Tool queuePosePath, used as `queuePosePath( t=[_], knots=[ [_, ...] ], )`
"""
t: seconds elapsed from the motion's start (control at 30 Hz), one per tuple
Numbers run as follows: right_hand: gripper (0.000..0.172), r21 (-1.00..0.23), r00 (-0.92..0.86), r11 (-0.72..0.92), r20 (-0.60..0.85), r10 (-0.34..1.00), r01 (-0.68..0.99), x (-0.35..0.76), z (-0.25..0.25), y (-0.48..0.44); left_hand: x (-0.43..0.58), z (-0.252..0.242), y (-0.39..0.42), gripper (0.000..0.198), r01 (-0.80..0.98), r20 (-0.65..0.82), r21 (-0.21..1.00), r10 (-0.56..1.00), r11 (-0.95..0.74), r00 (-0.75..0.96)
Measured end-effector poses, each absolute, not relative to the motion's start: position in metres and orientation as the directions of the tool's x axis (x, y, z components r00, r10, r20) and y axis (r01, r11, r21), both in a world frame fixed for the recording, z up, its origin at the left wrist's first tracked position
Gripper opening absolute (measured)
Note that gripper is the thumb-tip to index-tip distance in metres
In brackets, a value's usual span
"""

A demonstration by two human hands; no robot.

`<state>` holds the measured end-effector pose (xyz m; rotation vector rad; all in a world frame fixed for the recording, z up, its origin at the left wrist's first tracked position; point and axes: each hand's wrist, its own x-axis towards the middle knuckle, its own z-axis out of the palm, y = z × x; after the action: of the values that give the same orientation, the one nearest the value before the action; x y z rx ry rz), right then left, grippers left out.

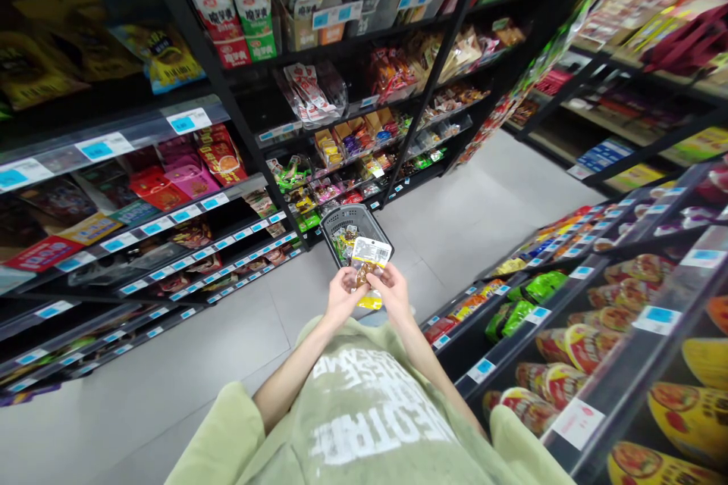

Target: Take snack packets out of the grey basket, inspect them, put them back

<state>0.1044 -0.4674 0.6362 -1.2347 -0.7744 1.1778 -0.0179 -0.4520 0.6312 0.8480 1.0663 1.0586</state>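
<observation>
Between my two hands is a small snack packet [372, 252], white and yellow with a clear window that shows brown food inside. My left hand [343, 289] grips its left edge, fingers curled behind it. On the other side my right hand [391, 291] pinches the packet, with the thumb pressed on its front. The packet is tilted, its printed white top away from me. Just beyond it, a grey shopping basket [357, 216] stands low near the shelf foot, with several small packets [344, 241] inside. Part of the basket is hidden by the packet and my hands.
Dark shelves with price tags and bagged snacks [307, 95] run along the left and ahead. To the right, close by, a sloping shelf holds cup noodles [580, 348] and green packs [535, 288]. Grey tiled floor [455, 220] lies between them. Another rack [614, 121] stands far right.
</observation>
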Motion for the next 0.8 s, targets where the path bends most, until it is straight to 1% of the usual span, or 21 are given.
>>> queuePosePath(
  t=[0.2, 0.53, 0.8],
  knots=[
    [0.034, -0.962, 0.266, -0.081, -0.153, 0.952, -0.262, 0.1054, 0.6329, -0.4674, -0.0197, 0.6285, -0.4515, 0.044, -0.183, -0.197, 0.961, 0.977, 0.209, 0.085],
    [0.028, -0.967, 0.273, -0.071, -0.139, 0.952, -0.246, 0.1048, 0.6296, -0.4674, -0.0198, 0.6332, -0.4509, 0.047, -0.144, -0.218, 0.964, 0.974, 0.225, 0.065],
    [0.029, -0.962, 0.26, -0.06, -0.132, 0.956, -0.267, 0.1049, 0.6291, -0.4674, -0.0206, 0.6344, -0.4507, 0.042, -0.111, -0.193, 0.974, 0.979, 0.199, 0.064]
  ],
)
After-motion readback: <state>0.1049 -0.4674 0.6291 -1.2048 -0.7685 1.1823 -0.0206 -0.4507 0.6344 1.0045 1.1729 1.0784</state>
